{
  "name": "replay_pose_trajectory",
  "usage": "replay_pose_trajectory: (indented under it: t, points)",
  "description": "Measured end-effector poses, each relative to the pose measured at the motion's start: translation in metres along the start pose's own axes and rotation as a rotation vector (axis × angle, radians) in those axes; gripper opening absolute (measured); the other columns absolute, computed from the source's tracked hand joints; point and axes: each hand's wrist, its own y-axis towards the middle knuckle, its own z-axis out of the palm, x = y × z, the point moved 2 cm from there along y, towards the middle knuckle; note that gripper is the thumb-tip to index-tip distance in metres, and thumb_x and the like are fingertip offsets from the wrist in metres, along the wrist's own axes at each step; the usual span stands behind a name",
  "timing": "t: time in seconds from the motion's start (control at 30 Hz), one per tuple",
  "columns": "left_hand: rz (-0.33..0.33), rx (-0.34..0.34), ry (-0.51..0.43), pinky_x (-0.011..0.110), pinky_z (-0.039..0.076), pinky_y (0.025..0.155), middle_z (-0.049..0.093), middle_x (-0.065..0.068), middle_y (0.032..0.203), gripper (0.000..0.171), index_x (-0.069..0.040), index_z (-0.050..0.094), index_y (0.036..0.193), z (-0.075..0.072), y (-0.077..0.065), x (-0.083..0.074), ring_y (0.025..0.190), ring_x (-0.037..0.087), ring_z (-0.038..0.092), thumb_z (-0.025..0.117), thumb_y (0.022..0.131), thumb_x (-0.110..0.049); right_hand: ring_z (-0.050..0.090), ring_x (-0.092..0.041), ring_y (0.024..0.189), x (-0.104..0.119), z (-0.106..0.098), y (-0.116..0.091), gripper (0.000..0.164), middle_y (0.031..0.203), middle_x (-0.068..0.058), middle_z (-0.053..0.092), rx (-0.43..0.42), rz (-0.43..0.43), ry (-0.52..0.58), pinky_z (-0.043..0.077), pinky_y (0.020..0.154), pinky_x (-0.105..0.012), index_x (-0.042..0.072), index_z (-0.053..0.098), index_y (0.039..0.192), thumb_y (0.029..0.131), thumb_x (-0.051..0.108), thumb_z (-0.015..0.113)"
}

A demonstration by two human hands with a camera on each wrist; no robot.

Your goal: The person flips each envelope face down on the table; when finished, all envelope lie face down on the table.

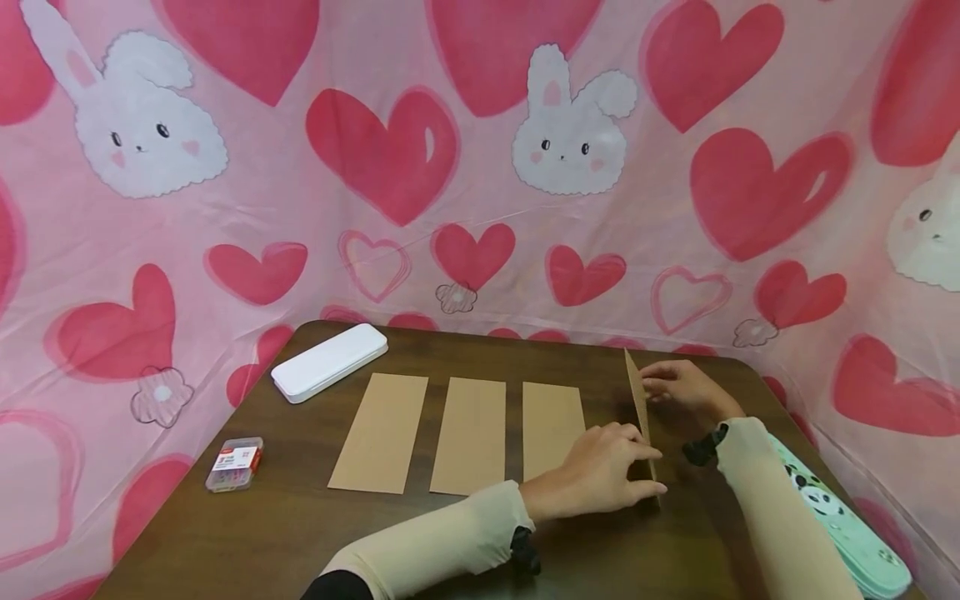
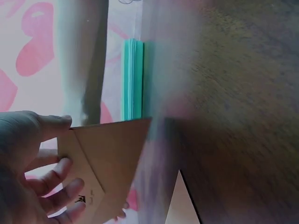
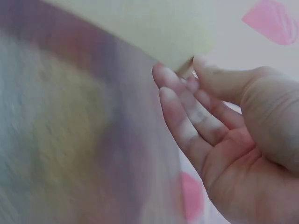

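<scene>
A kraft-paper envelope (image 1: 637, 387) stands on edge between both hands at the right of the table. My left hand (image 1: 600, 471) holds its near end, thumb at the edge. In the left wrist view the fingers lie along the envelope's flap side (image 2: 112, 154), where a small dark print shows. Its far end is pinched between thumb and fingertips of my right hand (image 1: 690, 387). To the left lie three more brown pieces like it, flat in a row: a left one (image 1: 381, 433), a middle one (image 1: 468, 437) and a right one (image 1: 553, 421), partly covered by my left hand.
A white case (image 1: 330, 362) lies at the table's back left. Nearer the left edge is a small clear box (image 1: 235, 465) with a red and white label. Beside my right forearm lies a mint-green panda case (image 1: 843, 521). A pink heart-print cloth (image 1: 480, 183) hangs behind the table (image 1: 315, 550).
</scene>
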Motion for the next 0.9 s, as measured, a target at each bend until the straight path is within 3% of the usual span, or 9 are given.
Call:
replay_pose_trajectory:
  t: [0.1,0.2,0.27,0.33,0.4,0.53,0.63,0.9]
  points:
    - [-0.019,0.017,0.007,0.012,0.048,0.078,0.072,-0.012,0.120,0.043,-0.028,0.075,0.126,0.001,-0.004,0.003,0.100,0.000,0.066,0.069,0.094,-0.056,0.074,-0.027,0.096,0.004,-0.008,-0.003,0.033,0.119,-0.023,0.072,-0.027,0.011,-0.042,0.061,0.086,-0.043,-0.007,0.065,0.128,0.104,0.015,0.060]
    - [-0.040,0.036,0.008,0.011,0.041,0.062,0.073,-0.015,0.100,0.032,-0.023,0.081,0.098,0.001,-0.005,0.007,0.079,-0.005,0.058,0.072,0.092,-0.054,0.074,-0.032,0.095,0.008,-0.015,-0.003,0.031,0.118,-0.027,0.072,-0.054,0.003,-0.092,0.061,0.086,-0.047,-0.011,0.065,0.126,0.103,0.010,0.061]
    - [-0.064,0.059,0.012,0.013,0.032,0.052,0.064,-0.015,0.079,0.035,-0.021,0.070,0.077,0.003,-0.005,0.008,0.065,-0.004,0.046,0.074,0.091,-0.052,0.073,-0.032,0.094,0.008,-0.017,-0.002,0.030,0.117,-0.028,0.071,-0.072,0.023,-0.097,0.061,0.085,-0.047,-0.011,0.066,0.124,0.102,0.008,0.062]
    - [-0.093,0.106,0.012,0.017,0.025,0.046,0.049,-0.012,0.065,0.044,-0.020,0.055,0.067,0.006,-0.006,0.008,0.058,0.000,0.035,0.074,0.091,-0.052,0.072,-0.029,0.094,0.005,-0.016,-0.002,0.030,0.118,-0.028,0.070,-0.074,0.041,-0.107,0.061,0.084,-0.045,-0.012,0.065,0.124,0.101,0.008,0.062]
    - [-0.124,0.153,0.021,0.017,0.027,0.046,0.043,-0.013,0.060,0.045,-0.023,0.053,0.065,0.011,-0.007,0.008,0.057,-0.002,0.037,0.073,0.091,-0.053,0.073,-0.026,0.090,0.000,-0.011,0.000,0.029,0.117,-0.028,0.071,-0.075,0.070,-0.112,0.062,0.081,-0.041,-0.011,0.067,0.122,0.101,0.008,0.064]
    - [-0.169,0.220,0.037,0.020,0.035,0.050,0.053,-0.016,0.061,0.040,-0.027,0.059,0.064,0.022,-0.008,0.008,0.065,0.001,0.050,0.074,0.090,-0.054,0.073,-0.022,0.082,-0.009,0.003,0.004,0.029,0.113,-0.028,0.072,-0.062,0.092,-0.174,0.062,0.072,-0.036,-0.010,0.069,0.118,0.098,0.010,0.069]
    - [-0.205,0.253,0.079,0.022,0.037,0.056,0.058,-0.014,0.065,0.041,-0.028,0.061,0.062,0.028,-0.006,0.013,0.074,0.005,0.054,0.074,0.089,-0.055,0.072,-0.022,0.082,-0.010,0.013,0.012,0.030,0.111,-0.028,0.073,-0.052,0.061,-0.247,0.061,0.068,-0.037,-0.009,0.070,0.117,0.095,0.013,0.073]
    - [-0.237,0.328,0.150,0.022,0.035,0.065,0.059,-0.015,0.068,0.043,-0.029,0.059,0.058,0.043,-0.004,0.014,0.080,0.006,0.046,0.080,0.083,-0.058,0.068,-0.034,0.094,-0.008,0.029,0.010,0.024,0.103,-0.022,0.072,-0.074,-0.050,-0.491,0.056,0.083,-0.052,-0.005,0.072,0.109,0.090,0.010,0.076]
